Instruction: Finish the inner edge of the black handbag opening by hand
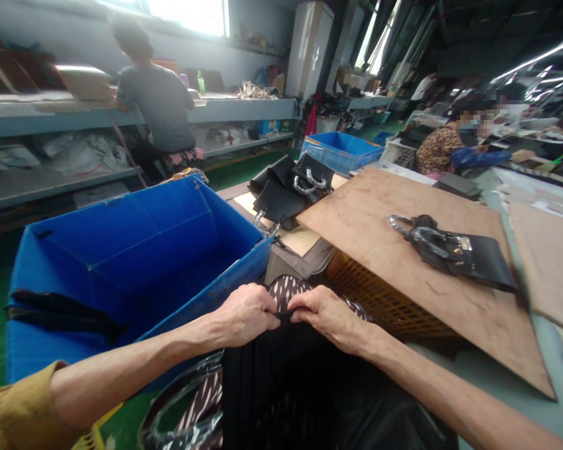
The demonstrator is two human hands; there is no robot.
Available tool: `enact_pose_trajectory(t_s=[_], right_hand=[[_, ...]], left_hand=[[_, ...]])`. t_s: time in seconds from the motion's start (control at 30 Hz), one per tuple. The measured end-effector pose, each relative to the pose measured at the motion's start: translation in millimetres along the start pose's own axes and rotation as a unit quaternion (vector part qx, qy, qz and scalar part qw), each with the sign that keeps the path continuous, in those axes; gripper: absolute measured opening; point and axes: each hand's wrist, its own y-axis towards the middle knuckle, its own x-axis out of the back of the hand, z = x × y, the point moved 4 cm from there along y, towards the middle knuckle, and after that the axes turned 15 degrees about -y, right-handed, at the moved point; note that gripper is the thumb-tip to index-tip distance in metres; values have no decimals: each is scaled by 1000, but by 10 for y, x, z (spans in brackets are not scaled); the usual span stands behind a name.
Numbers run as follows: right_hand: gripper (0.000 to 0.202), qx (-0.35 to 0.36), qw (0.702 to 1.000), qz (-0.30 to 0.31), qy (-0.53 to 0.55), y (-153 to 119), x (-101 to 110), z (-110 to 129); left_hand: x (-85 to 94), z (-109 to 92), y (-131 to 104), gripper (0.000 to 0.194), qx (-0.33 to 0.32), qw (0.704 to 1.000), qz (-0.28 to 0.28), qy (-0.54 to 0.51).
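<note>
A black bag [319, 381] lies across the person's lap, over patterned cloth. My left hand [251, 314] pinches the bag's upper edge near the middle of the view. Just beside it, my right hand [323, 315] pinches the same edge with thumb and forefinger; a small gap parts the two hands. A plastic-wrapped handle [176, 400] sticks out at the bag's lower left. Whether the bag is open inside is too dark to tell.
A big blue bin [136, 250] stands at left. On a brown board [431, 300] over a yellow crate lies another black bag [455, 253]. More black bags [286, 187] are piled ahead. One person sits at a bench behind; others work at right.
</note>
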Motion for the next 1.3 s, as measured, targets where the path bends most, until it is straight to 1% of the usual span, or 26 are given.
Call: enact_pose_trajectory(t_s=[0.1, 0.17, 0.27, 0.37, 0.43, 0.5, 0.6, 0.67, 0.77, 0.9, 0.97, 1.07, 1.2, 1.3], right_hand=[[18, -4, 1000, -13, -10, 23, -21, -14], [18, 6, 1000, -1, -9, 38, -3, -6], [20, 32, 998, 52, 35, 56, 71, 36], [28, 52, 986, 113, 115, 63, 161, 117], [32, 49, 979, 125, 153, 65, 206, 173], [29, 42, 976, 122, 174, 65, 224, 220], [25, 51, 973, 119, 190, 65, 214, 280], [24, 59, 973, 114, 189, 71, 201, 300], [20, 49, 980, 104, 164, 99, 178, 302], [18, 46, 985, 87, 145, 166, 150, 341], [19, 59, 982, 87, 157, 203, 119, 384], [18, 71, 977, 99, 175, 255, 37, 435], [15, 55, 974, 103, 192, 305, -57, 441], [14, 51, 973, 106, 200, 324, -68, 444]], left_hand=[[2, 10, 3, 28, 5, 1000, 1, 0], [6, 32, 0, 26, 14, 1000, -1, 2], [19, 57, -18, 25, 9, 1000, 2, 2], [50, 76, -62, 27, 3, 999, 32, -19], [93, 101, -103, 35, 5, 997, 51, -53], [151, 149, -153, 42, 9, 992, 50, -114], [220, 265, -255, 49, 22, 976, 15, -215], [229, 336, -347, 51, 29, 971, -12, -237], [204, 371, -504, 49, 34, 976, -44, -210], [172, 308, -648, 37, 25, 985, -85, -147], [148, 288, -664, 33, 28, 986, -92, -133], [107, 298, -641, 32, 36, 986, -95, -136], [61, 321, -597, 29, 32, 985, -89, -147], [45, 329, -578, 25, 34, 982, -93, -161]])
